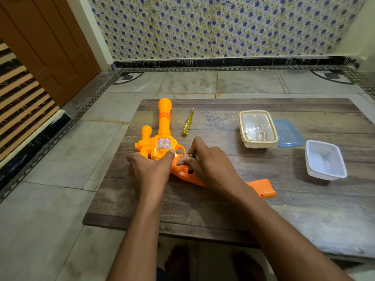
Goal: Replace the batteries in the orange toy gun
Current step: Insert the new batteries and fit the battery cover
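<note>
Orange toy gun point(162, 142): lying flat on the wooden counter point(203, 209), barrel pointing away from the person, stock point(261, 188) stretching toward the near right; this gun is the landmark for every place below.
Left hand point(149, 169): lying over the near left of the gun body, fingers curling round it and gripping it just below the silver-stickered panel.
Right hand point(211, 161): sitting over the gun's grip section, just right of the left hand, fingers pinching a dark battery point(191, 169) that is standing at the open slot in the grip; how deep the battery is sitting, I cannot tell.
Counter: carrying the gun and everything around it, its near edge showing between the two forearms.
White tray point(324, 161): sitting well to the right of the gun, open side up.
Blue lid point(288, 133): lying flat to the gun's right, between the white tray and the cream box.
Cream box point(257, 128): resting right of the gun's barrel, a clear cover over it and small items blurring inside.
Yellow screwdriver point(187, 123): lying just right of the barrel, tip pointing away.
Tiled floor point(50, 199): spreading left of the gun and beyond the counter.
Patterned wall point(223, 27): standing far beyond the muzzle, a brown door point(46, 47) showing to its left.
</note>
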`<state>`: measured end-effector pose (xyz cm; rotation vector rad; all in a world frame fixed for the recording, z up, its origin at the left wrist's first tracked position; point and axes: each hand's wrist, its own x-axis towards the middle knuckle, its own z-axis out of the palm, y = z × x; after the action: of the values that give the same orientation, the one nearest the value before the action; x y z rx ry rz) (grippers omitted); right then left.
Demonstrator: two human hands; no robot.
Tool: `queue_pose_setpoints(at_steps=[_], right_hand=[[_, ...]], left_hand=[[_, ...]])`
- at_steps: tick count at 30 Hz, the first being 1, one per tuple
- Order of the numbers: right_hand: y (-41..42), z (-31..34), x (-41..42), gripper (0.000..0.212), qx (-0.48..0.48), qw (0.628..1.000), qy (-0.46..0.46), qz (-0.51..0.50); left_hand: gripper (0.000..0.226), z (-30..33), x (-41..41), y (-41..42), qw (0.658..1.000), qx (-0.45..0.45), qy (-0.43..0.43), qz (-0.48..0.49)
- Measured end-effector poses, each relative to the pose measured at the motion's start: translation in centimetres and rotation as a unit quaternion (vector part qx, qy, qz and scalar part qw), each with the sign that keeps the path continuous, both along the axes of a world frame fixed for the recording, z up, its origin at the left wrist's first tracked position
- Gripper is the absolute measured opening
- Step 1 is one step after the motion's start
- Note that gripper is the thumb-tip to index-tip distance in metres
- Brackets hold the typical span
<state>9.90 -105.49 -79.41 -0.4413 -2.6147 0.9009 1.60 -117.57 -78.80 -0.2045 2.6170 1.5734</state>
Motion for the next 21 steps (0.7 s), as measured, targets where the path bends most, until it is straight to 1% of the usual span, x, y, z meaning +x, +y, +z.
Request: queue_pose_setpoints(at_steps=[1,3,6,8,12,14,17,21], right_hand=[[0.1,0.1,0.1,0.045,-0.003,1.000,0.000,-0.001],[0.1,0.1,0.2,0.047,-0.014,1.000,0.005,-0.003],[0.1,0.2,0.4,0.049,-0.017,1.000,0.009,0.001],[-0.1,0.4,0.6,0.051,-0.019,1.000,0.012,0.009],[0.1,1.5,0.8,0.045,-0.027,0.999,0.029,0.001],[0.3,2.3,1.1,0.045,-0.003,0.999,0.033,0.005],[0.6,3.1,1.7,0.048,0.054,0.998,0.024,0.020],[0.6,3.9,2.3,0.049,0.121,0.992,-0.028,0.020]], left_hand=[[0.081,0.1,0.1,0.2,1.000,0.005,0.007,-0.001],[0.077,0.0,0.4,0.7,0.999,0.042,0.007,-0.011],[0.082,-0.3,0.6,1.1,0.991,0.130,-0.026,-0.018],[0.080,-0.6,0.3,1.0,0.984,0.170,-0.051,-0.010],[0.078,-0.7,0.0,1.0,0.970,0.236,-0.060,0.008],[0.078,-0.6,-0.1,1.1,0.957,0.280,-0.067,0.022],[0.075,-0.1,0.1,1.3,0.945,0.315,-0.080,0.037],[0.071,0.2,0.4,1.6,0.935,0.341,-0.097,0.032]])
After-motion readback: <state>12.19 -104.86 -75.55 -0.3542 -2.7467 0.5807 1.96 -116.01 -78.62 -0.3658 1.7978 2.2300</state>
